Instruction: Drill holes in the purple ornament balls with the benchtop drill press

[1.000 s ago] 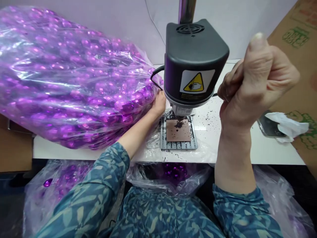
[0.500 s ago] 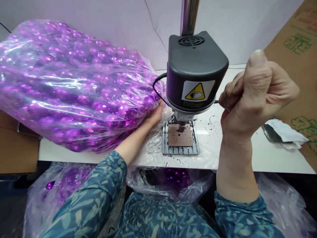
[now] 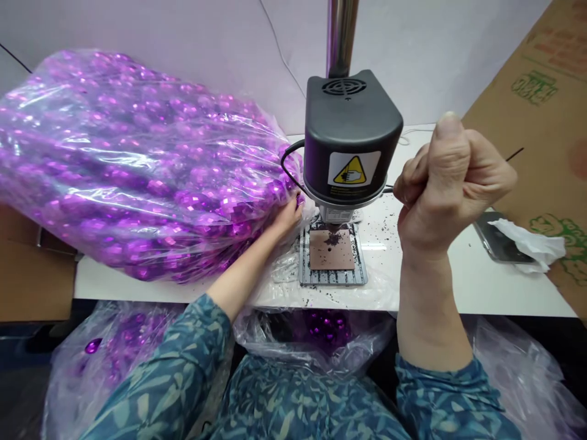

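Reaching just left of the black machine (image 3: 351,134), the left hand (image 3: 288,214) is at the gathered end of the big bag (image 3: 151,165) of purple balls (image 3: 229,201). A bit of purple shows by its fingers, but I cannot tell how far this grip is open or whether it holds anything. The right hand (image 3: 447,183), raised just right of the machine, is curled into a tight fist; a dark rod (image 3: 387,189) runs from the machine toward it, and what lies inside that grip is hidden.

Dark shavings (image 3: 334,237) heaped on the brown plate (image 3: 331,260) below the machine suggest work well begun. The big bag looks full, so plenty seems left; the open bag (image 3: 362,342) in front of and below the machine also holds purple balls, finished or not I cannot tell.

The big bag crowds the machine's left side, making a narrow way in. The front edge of the tabletop (image 3: 495,290) runs close before the machine's slotted base (image 3: 332,278). Right of the machine, white surface stretches to a phone (image 3: 498,241), with a cardboard box (image 3: 557,146) bounding that side.
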Available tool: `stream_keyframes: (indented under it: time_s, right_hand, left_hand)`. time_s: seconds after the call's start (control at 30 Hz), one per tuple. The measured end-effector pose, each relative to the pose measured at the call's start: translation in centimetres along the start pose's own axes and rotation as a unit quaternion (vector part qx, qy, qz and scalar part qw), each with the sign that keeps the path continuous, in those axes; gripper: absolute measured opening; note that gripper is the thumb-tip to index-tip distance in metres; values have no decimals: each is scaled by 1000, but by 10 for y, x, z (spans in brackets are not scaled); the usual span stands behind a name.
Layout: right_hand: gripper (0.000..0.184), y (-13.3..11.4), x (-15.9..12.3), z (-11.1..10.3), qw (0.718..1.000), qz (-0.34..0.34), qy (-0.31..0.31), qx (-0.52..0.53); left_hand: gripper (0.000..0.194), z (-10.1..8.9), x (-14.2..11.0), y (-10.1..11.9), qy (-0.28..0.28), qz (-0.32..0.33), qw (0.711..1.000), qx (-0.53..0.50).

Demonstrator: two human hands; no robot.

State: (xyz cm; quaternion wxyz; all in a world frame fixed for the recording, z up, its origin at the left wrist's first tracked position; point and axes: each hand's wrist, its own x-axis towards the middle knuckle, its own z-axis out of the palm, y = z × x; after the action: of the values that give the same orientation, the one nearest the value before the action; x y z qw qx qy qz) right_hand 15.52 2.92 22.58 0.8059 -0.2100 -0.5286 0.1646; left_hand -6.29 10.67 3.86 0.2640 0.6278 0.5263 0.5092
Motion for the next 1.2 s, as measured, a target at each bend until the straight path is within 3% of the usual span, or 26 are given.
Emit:
stream_keyframes:
  time_s: [0.1,0.17,0.27,0.37,0.47,0.63,0.8,0.93,1.2]
  right_hand:
    - [51,0,-1,0,1000,0,0,3]
    - [51,0,-2,0,1000,-7,0,0]
    - [51,1,-2,-1,1000,-16,-3,-4]
    - [52,2,-2,-1,1000,-11,0,-13]
    - [52,2,-2,-2,1000,-9,-4,-25]
    - [55,1,-4,-2,999,-1,-8,-50]
    - [64,0,-4,-1,997,10,1,-74]
    - [60,-2,-5,0,998,2,0,-59]
    - [58,-5,-6,2,999,-4,-1,-44]
  left_hand:
    - [30,-15,-46,24,2,37,996,86]
    - [35,-23,-81,39,1,56,996,68]
    - [50,-23,-122,54,-16,-36,994,-98]
    - [62,-14,-139,57,-47,-153,955,-251]
    - [66,-6,-136,54,-70,-183,939,-282]
    - [77,1,-121,44,-86,-120,969,-200]
    - [70,1,-116,41,-114,-81,978,-156]
    - [69,4,-116,38,-108,-38,987,-115]
    - [77,23,-108,19,-71,-80,987,-123]
